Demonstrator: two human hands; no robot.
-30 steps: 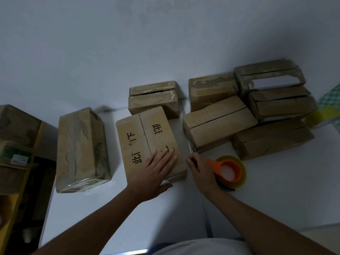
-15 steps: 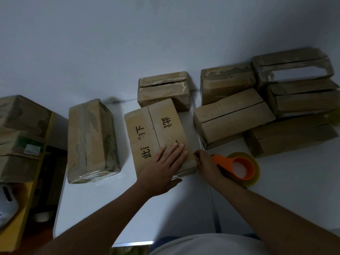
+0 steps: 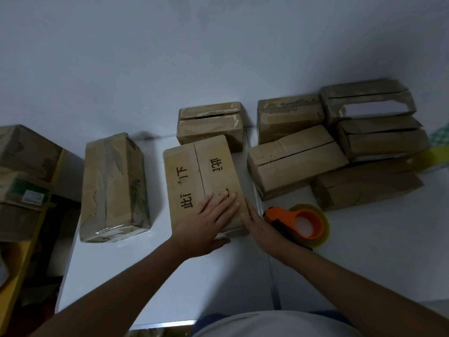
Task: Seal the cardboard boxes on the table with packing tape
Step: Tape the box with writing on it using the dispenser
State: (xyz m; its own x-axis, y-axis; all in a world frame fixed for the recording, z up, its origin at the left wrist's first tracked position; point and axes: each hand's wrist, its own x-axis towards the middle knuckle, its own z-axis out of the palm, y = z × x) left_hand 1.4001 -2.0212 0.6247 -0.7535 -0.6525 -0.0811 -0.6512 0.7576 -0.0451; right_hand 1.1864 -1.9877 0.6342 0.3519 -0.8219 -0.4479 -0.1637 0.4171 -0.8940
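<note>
A cardboard box with black characters [image 3: 194,176] lies on the white table [image 3: 194,276] in front of me, its top flaps closed along a middle seam. My left hand [image 3: 209,220] rests flat on its near right corner with fingers straight. My right hand [image 3: 261,227] lies against the box's right side, fingers stretched along the edge. An orange tape dispenser with a roll of clear tape [image 3: 306,222] sits on the table just right of that hand, its handle close to my wrist.
A taped box [image 3: 114,186] lies to the left. A small box [image 3: 210,122] stands behind the lettered one. Several untaped boxes [image 3: 294,161] are piled at the back right. Stacked cartons [image 3: 21,166] stand off the table's left edge.
My head has shifted a little, so the view moved. My left hand stays flat on the box. My right hand's fingers have slid up along the box's right side.
</note>
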